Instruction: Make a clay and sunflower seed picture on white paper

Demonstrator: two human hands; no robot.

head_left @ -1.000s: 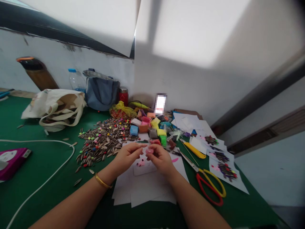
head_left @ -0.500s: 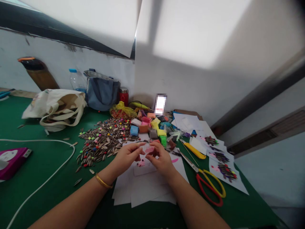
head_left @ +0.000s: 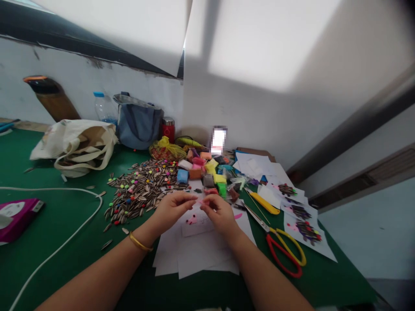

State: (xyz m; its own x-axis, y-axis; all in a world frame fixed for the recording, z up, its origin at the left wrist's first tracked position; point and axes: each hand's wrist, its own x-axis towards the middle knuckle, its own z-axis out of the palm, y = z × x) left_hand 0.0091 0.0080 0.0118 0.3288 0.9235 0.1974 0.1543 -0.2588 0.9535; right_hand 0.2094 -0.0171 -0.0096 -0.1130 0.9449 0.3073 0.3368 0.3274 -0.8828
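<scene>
pink clay bit [head_left: 201, 202] above white paper [head_left: 194, 257], between the hands i guide; right hand [head_left: 221, 214] pinches it, left hand [head_left: 172, 212] fingertips near, contact i can't tell; light, even pressure should best keep its shape

Light falls in 1 large bright patch on the white panel [head_left: 275, 47], edged by soft shadows; the desk [head_left: 65, 211] below is dimmer. The screen [head_left: 218, 140] glares white, pixelated. Wide-angle stretch skews the flask [head_left: 50, 99]; the upper right corner darkens, blurred.
</scene>
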